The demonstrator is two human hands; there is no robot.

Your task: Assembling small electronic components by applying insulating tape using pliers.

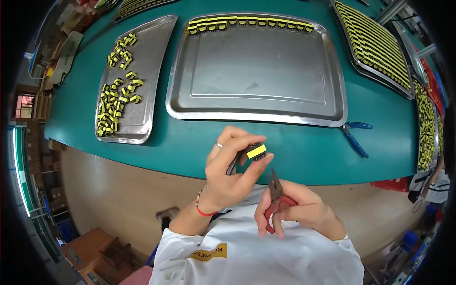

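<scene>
Between the thumb and fingertips of my left hand (pixel 227 173) is a small transformer (pixel 256 151), black with a bright yellow taped face turned up. A thin dark rod-like piece (pixel 232 164) also shows under those fingers; its kind is unclear. My right hand (pixel 308 209) is wrapped round the red handles of needle-nose pliers (pixel 274 184). Their jaws point up, slightly apart, just below the transformer and not touching it. Both hands are over the near edge of the green table, in front of a large metal tray (pixel 256 115).
Transformers (pixel 259 22) line the large tray's far edge. Left of it, a narrower tray (pixel 142 114) holds loose ones. At right, a tray of neat rows (pixel 375 42) and a heaped tray (pixel 426 128) stand. Blue-handled cutters (pixel 355 137) lie by the large tray's corner.
</scene>
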